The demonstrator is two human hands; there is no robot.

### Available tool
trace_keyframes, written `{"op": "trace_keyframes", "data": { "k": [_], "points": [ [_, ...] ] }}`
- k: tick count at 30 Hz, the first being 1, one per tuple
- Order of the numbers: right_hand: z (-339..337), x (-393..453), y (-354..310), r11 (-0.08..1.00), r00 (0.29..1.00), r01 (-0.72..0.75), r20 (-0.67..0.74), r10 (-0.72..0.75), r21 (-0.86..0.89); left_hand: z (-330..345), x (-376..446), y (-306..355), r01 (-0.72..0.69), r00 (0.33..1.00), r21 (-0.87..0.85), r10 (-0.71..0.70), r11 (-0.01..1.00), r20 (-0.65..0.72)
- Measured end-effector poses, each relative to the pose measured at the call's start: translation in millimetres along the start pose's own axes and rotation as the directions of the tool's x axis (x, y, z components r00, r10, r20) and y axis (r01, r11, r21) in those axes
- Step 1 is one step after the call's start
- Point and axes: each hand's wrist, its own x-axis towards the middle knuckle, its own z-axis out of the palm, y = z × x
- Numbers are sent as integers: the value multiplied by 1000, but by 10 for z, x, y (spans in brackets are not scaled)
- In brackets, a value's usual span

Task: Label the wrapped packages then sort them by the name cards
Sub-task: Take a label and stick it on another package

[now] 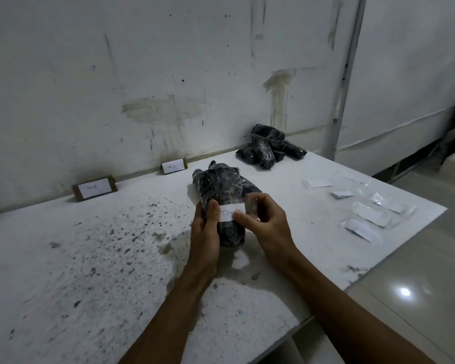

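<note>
— Two name cards (94,188) lean against the wall (116,74) at the far edge of the tabletop (90,245): one at the left, a second (173,165) further right. The writing on both is too small to read from here.

— And round about them?

— A pile of dark wrapped packages (269,147) sits at the far right corner, against the wall. I cannot count them surely; they overlap. Near the right edge lie loose labels (369,214), white slips in clear tape or sleeves, about six, spread apart from one another.

— Where is the package in work?

— Near the middle, well apart from the pile. One wrapped package (222,187), dark and glossy, lying lengthwise away from the person. The left hand (205,232) grips its near end from the left side, thumb laid on top. The right hand (268,224) pinches a white label (230,213) between thumb and fingers and holds it against the package; the left thumb touches the label's left end.

— Can you read it?

— "Tim" and then a letter half hidden by the right fingers.

— Anything blocking the way to the cards?

— Only bare, speckled tabletop lies between the package and the cards.
</note>
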Motion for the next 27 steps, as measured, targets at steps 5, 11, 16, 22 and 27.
{"op": "trace_keyframes", "data": {
  "k": [5, 11, 16, 22, 27],
  "points": [
    [55, -8, 11, 996, 994, -75, 82, 78, -39, 5, -5, -4, 1, 1000, -14, -2, 1000, -25],
    [53, 5, -7, 990, 987, -137, 83, 134, 33, -11, 41, -28, 66, 998, -47, -66, 997, -7],
    [6, 15, 18, 963, 972, -177, 187, 139, 205, -60, 46, -51, 66, 997, -70, -63, 995, 45],
    [-30, 49, 51, 961, 963, -186, 230, 138, 204, -115, 58, -71, 23, 995, -114, -11, 993, 101],
    [-56, 77, 107, 974, 954, -183, 265, 142, 137, -136, 56, -65, 36, 993, -139, -19, 990, 116]
  ]
}}
